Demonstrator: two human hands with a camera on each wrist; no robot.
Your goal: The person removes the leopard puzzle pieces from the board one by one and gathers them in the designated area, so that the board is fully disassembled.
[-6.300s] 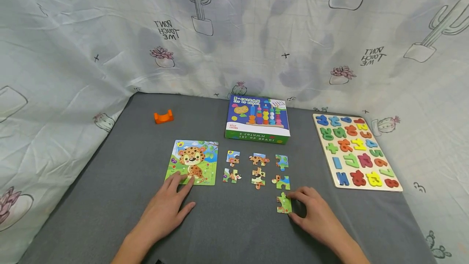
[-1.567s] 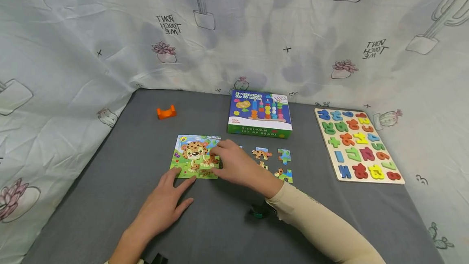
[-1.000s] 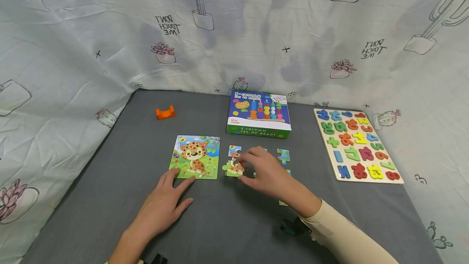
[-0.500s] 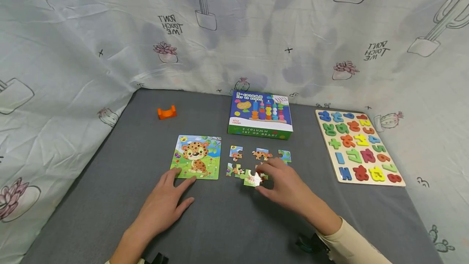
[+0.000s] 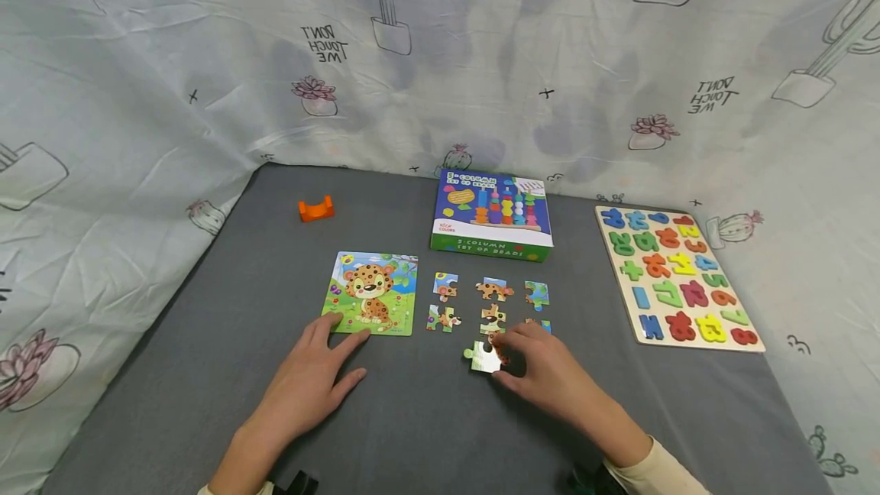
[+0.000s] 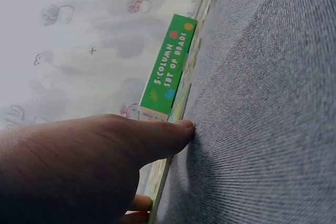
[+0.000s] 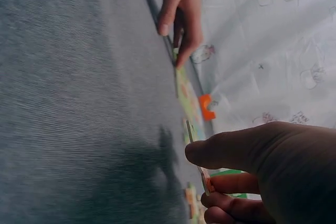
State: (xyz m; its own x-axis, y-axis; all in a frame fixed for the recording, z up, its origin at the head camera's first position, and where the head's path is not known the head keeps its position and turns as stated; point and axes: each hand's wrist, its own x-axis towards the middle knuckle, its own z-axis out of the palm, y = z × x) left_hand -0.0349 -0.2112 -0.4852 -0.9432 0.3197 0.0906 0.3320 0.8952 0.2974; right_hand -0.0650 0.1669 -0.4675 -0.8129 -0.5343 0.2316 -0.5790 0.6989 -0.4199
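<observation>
My left hand (image 5: 305,384) rests its fingertips on the near edge of a square leopard picture board (image 5: 396,304), its fingers extended. In the left wrist view the thumb (image 6: 163,137) lies by the board's edge. With thumb and fingers my right hand (image 5: 560,373) pinches a jigsaw piece (image 5: 484,358) showing green and spotted fur, just below the middle column of pieces. The right wrist view shows that piece (image 7: 190,132) edge-on, raised off the cloth. Loose pieces lie in rows: a left column piece (image 5: 443,318), a leopard-face piece (image 5: 492,317) and a blue-green piece (image 5: 537,294). The right hand partly covers another piece (image 5: 545,325).
Behind the pieces lies a bead-set box (image 5: 491,212). A wooden board of coloured numbers and letters (image 5: 677,281) lies to the right. An orange curved block (image 5: 316,209) sits at the back left. A cactus-print curtain (image 5: 440,59) borders the grey cloth (image 5: 399,434).
Over the last second and a half, my right hand has carried the jigsaw piece from the picture board rightward and nearer me, below the middle column. My left hand stays on the board.
</observation>
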